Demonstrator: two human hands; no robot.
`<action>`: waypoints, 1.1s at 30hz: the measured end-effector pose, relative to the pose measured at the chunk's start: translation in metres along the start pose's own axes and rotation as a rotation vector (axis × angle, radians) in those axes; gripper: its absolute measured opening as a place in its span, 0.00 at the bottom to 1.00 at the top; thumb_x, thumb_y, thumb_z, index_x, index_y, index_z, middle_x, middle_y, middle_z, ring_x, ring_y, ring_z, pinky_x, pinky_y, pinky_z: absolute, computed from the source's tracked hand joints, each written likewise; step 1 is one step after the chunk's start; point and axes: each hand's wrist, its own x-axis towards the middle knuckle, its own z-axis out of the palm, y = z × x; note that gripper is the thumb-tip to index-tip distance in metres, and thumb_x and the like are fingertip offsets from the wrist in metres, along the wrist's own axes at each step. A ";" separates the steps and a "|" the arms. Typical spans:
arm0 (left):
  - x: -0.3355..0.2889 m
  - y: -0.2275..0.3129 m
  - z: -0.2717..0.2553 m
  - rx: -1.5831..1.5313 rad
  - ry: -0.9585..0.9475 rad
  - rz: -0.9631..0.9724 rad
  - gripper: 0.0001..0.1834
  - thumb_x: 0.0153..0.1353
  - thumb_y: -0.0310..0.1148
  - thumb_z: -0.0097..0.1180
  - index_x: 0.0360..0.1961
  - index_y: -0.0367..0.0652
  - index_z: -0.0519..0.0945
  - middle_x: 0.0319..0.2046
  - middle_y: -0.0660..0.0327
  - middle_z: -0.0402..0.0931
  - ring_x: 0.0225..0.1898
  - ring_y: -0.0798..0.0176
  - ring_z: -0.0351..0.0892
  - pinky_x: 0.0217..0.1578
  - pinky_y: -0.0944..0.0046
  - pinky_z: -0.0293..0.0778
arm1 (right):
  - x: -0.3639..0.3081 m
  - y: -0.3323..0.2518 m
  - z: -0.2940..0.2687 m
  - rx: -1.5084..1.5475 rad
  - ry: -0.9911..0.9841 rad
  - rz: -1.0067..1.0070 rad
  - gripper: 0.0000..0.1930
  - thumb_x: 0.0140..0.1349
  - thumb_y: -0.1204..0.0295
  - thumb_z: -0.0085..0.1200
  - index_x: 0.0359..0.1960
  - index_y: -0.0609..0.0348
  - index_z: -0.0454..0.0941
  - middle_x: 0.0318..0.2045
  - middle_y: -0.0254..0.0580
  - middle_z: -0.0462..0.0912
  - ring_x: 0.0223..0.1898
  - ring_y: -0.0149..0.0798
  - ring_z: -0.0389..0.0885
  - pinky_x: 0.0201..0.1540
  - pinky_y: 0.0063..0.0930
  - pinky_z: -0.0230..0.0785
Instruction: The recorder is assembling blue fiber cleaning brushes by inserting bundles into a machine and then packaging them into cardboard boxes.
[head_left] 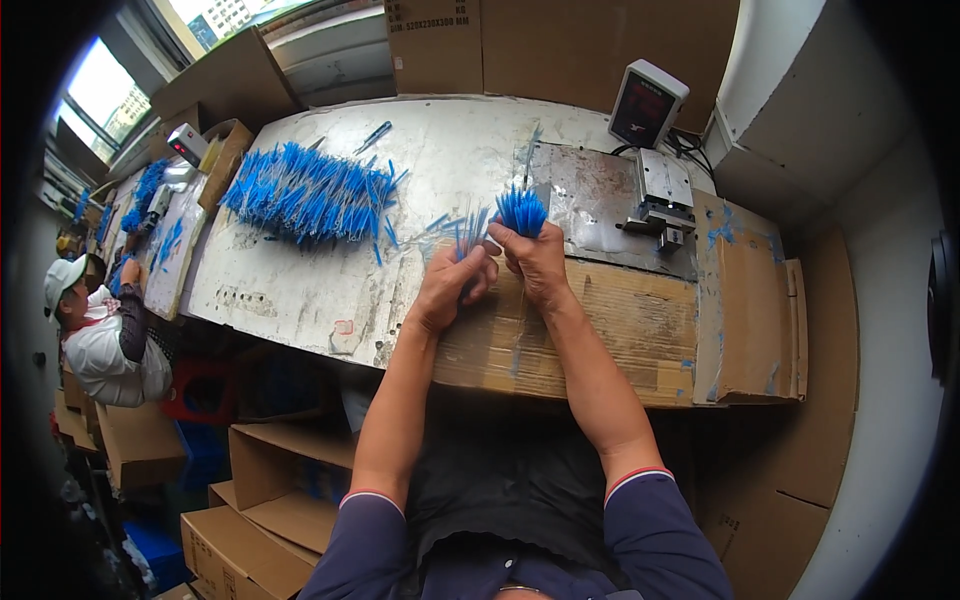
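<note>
My right hand (540, 265) is closed round a thick upright bundle of thin blue-tipped strips (522, 210). Close beside it on the left, my left hand (448, 288) pinches a smaller, looser bunch of similar strips (472, 232), smeared by motion. Both hands are over the near middle of the worktable, and their fingers nearly meet. Farther left lies a wide pile of the same blue and clear strips (310, 195), with a few strays at its right edge. What exactly the strips are is too small to tell.
A flat cardboard sheet (600, 335) covers the table's near edge. Right of my hands are a metal plate (590, 170), a small machine (665, 195) and a display box (648, 105). A blue-handled tool (374, 137) lies behind the pile. Another person (105, 345) works at far left.
</note>
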 end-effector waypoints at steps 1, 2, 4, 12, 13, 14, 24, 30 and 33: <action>0.000 -0.001 0.000 0.016 -0.025 0.000 0.18 0.79 0.42 0.47 0.52 0.37 0.78 0.30 0.63 0.78 0.20 0.76 0.68 0.19 0.75 0.61 | -0.001 0.000 0.002 0.005 0.008 -0.012 0.07 0.62 0.76 0.69 0.40 0.61 0.84 0.26 0.27 0.81 0.21 0.19 0.73 0.19 0.17 0.60; 0.000 -0.002 0.000 0.033 -0.051 0.001 0.19 0.79 0.43 0.47 0.53 0.37 0.78 0.30 0.63 0.79 0.21 0.76 0.69 0.20 0.76 0.62 | -0.002 0.001 0.004 0.011 0.016 -0.024 0.08 0.61 0.77 0.69 0.40 0.61 0.83 0.27 0.27 0.82 0.23 0.20 0.76 0.21 0.17 0.63; -0.001 -0.003 -0.002 0.022 -0.046 -0.003 0.20 0.79 0.43 0.46 0.54 0.36 0.78 0.31 0.63 0.79 0.21 0.76 0.69 0.20 0.76 0.62 | -0.003 0.000 0.006 0.036 0.027 -0.040 0.08 0.61 0.77 0.69 0.41 0.61 0.83 0.28 0.28 0.83 0.24 0.21 0.78 0.21 0.17 0.64; 0.000 -0.006 -0.002 0.028 -0.039 -0.001 0.23 0.80 0.45 0.44 0.58 0.35 0.78 0.32 0.63 0.80 0.23 0.76 0.70 0.21 0.76 0.62 | 0.000 -0.001 0.002 -0.010 0.054 -0.031 0.09 0.61 0.77 0.69 0.40 0.61 0.83 0.30 0.32 0.84 0.27 0.25 0.82 0.21 0.18 0.66; 0.000 -0.005 -0.001 0.025 -0.036 -0.005 0.21 0.79 0.45 0.46 0.55 0.37 0.78 0.31 0.62 0.80 0.23 0.76 0.70 0.21 0.76 0.63 | -0.001 -0.003 -0.001 0.007 0.003 0.018 0.08 0.61 0.77 0.69 0.40 0.61 0.83 0.30 0.33 0.84 0.26 0.25 0.81 0.20 0.18 0.65; 0.000 -0.004 0.000 0.023 -0.034 -0.010 0.19 0.79 0.44 0.48 0.51 0.38 0.78 0.31 0.62 0.81 0.22 0.75 0.70 0.21 0.76 0.63 | -0.001 -0.005 -0.002 0.023 -0.047 0.068 0.08 0.60 0.77 0.69 0.39 0.62 0.83 0.29 0.34 0.84 0.24 0.25 0.81 0.19 0.17 0.64; -0.001 -0.003 -0.002 0.063 -0.062 -0.017 0.20 0.78 0.48 0.48 0.43 0.40 0.79 0.29 0.61 0.81 0.21 0.75 0.68 0.20 0.75 0.61 | 0.000 -0.006 -0.006 -0.075 -0.146 0.057 0.06 0.58 0.74 0.69 0.34 0.59 0.84 0.24 0.31 0.82 0.17 0.21 0.70 0.18 0.17 0.55; 0.001 -0.002 0.002 -0.016 0.041 -0.011 0.18 0.80 0.46 0.46 0.47 0.42 0.79 0.29 0.63 0.80 0.20 0.76 0.69 0.18 0.76 0.61 | -0.002 -0.001 0.000 0.043 -0.058 0.010 0.06 0.58 0.75 0.67 0.35 0.58 0.82 0.22 0.29 0.79 0.16 0.20 0.65 0.17 0.18 0.52; 0.001 0.000 0.005 -0.032 0.086 -0.021 0.18 0.79 0.45 0.48 0.48 0.41 0.80 0.28 0.63 0.79 0.19 0.76 0.70 0.17 0.76 0.61 | -0.001 0.001 -0.002 0.082 -0.039 0.057 0.06 0.58 0.76 0.66 0.35 0.58 0.82 0.22 0.29 0.78 0.15 0.19 0.63 0.16 0.19 0.49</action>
